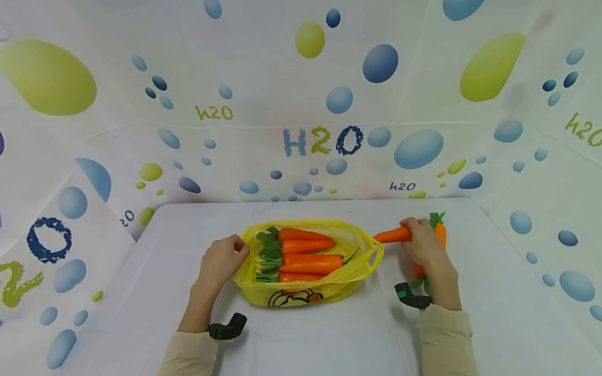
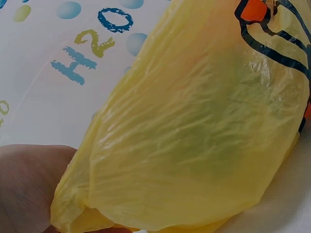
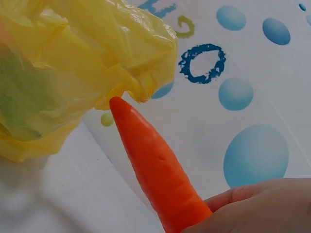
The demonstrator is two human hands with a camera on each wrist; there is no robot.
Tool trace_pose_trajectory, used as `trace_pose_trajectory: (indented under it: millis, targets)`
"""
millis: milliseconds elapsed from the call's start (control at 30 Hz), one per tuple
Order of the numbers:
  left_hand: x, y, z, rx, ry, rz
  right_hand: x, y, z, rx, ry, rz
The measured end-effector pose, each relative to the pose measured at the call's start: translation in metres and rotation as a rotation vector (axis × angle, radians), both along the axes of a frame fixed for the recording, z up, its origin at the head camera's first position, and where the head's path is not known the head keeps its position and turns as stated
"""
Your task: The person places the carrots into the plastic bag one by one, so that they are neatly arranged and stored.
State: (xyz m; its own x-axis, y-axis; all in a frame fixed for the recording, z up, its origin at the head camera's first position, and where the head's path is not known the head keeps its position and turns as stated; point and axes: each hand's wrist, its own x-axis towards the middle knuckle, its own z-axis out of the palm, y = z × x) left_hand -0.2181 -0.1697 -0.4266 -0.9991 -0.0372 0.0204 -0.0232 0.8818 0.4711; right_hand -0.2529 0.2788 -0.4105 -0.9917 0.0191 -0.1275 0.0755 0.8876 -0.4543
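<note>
A yellow plastic bag (image 1: 345, 290) lies on the white table with its mouth spread wide, and several carrots (image 1: 310, 261) with green tops rest inside it. My left hand (image 1: 223, 259) pinches the bag's left rim; in the left wrist view the yellow film (image 2: 180, 145) bunches at the fingers. My right hand (image 1: 423, 243) holds a carrot (image 1: 394, 235) by its thick end, its tip pointing left at the bag's right handle. In the right wrist view that carrot (image 3: 153, 160) has its tip right at the bag's edge (image 3: 141, 82).
Beside and partly behind the right hand lie more carrots with green leaves (image 1: 440, 230), partly hidden by the forearm. Each wrist wears a black camera mount (image 1: 228, 328). A white sheet printed with bubbles and H2O lettering (image 1: 323, 141) hangs behind the table.
</note>
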Motion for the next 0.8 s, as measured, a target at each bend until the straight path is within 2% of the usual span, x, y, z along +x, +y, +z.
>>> trace_pose_trajectory:
  millis: [567,800]
  targets:
    - [0.0004,0.0003,-0.0009,-0.005,0.008,-0.002,0.0025,-0.0025,0.0027,-0.007,0.022,-0.008]
    - [0.0003,0.0007,-0.0008,-0.006,0.004,0.001,0.0044,-0.0001,0.003,0.004,0.059,-0.049]
